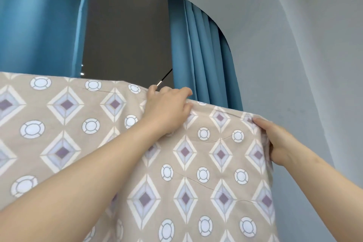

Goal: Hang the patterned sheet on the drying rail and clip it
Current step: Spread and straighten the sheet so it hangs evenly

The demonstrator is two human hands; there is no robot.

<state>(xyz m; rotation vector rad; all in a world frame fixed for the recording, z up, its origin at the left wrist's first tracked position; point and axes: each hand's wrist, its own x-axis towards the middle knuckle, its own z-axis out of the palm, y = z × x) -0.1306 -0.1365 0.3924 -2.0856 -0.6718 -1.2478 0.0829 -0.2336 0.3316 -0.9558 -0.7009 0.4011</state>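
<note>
left hand, right hand gripping patterned sheet (blue curtains)

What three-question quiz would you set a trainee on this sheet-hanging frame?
1. True or false: a clip is visible on the patterned sheet.
2. The right hand grips the sheet at its: A) top middle, B) right side edge, C) bottom hem.
3. Fill in: the left hand lies over the sheet's ___ edge.
Key: 1 false; 2 B; 3 top.
</note>
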